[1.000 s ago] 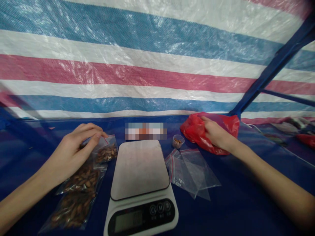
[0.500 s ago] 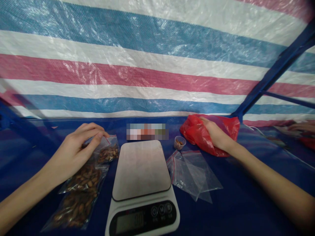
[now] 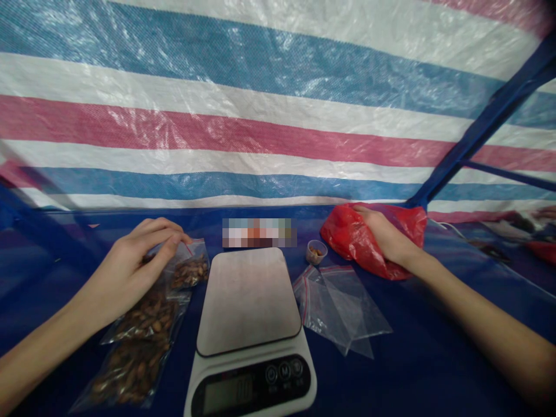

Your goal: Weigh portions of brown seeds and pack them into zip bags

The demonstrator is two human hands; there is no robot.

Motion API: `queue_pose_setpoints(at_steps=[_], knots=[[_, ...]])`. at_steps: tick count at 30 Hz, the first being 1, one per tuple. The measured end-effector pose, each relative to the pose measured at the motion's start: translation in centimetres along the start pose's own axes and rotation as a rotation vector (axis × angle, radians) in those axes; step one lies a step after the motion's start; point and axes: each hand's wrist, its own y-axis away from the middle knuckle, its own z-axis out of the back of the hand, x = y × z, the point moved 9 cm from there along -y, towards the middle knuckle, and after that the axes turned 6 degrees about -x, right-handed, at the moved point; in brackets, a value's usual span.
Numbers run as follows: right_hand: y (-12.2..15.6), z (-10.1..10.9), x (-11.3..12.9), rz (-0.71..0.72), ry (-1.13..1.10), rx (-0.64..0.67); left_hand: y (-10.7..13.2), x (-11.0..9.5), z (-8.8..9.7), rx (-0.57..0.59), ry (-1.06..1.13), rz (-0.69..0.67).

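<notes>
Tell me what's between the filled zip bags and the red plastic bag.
In the head view, a white digital scale sits next to the filled zip bags, then empty clear zip bags and a small cup of nuts.

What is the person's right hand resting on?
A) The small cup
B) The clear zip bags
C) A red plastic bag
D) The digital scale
C. The right hand lies on top of the crumpled red plastic bag, with its fingers over the bag.
</notes>
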Motion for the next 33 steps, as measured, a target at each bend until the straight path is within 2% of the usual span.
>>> queue_pose_setpoints(at_steps=[4,10,14,16,19,24,28,33], knots=[[-0.1,0.8,0.0,0.023,0.12,-0.009,-0.1,0.1,-0.1,0.004,-0.007,0.008],[-0.3,4.5,0.2,-0.042,0.228,-0.182,-0.2,-0.2,0.1,-0.008,-0.026,0.011],[-0.2,6.5,2.2,-0.036,0.226,-0.298,-0.3,-0.6,0.3,-0.036,-0.049,0.016],[0.0,6.9,3.8,-0.027,0.182,-0.346,-0.3,-0.7,0.4,-0.038,-0.048,0.015],[0.2,5.7,6.4,-0.02,-0.009,-0.351,-0.3,-0.7,0.2,-0.016,-0.042,0.008],[0.6,0.5,10.3,0.05,-0.222,-0.142,-0.1,-0.4,0.0,0.001,-0.021,0.006],[1.0,-2.0,10.6,0.07,-0.259,-0.015,0.1,-0.2,0.0,0.0,-0.011,0.018],[1.1,-2.2,10.4,0.082,-0.25,-0.013,-0.1,-0.3,0.1,-0.007,-0.008,0.016]])
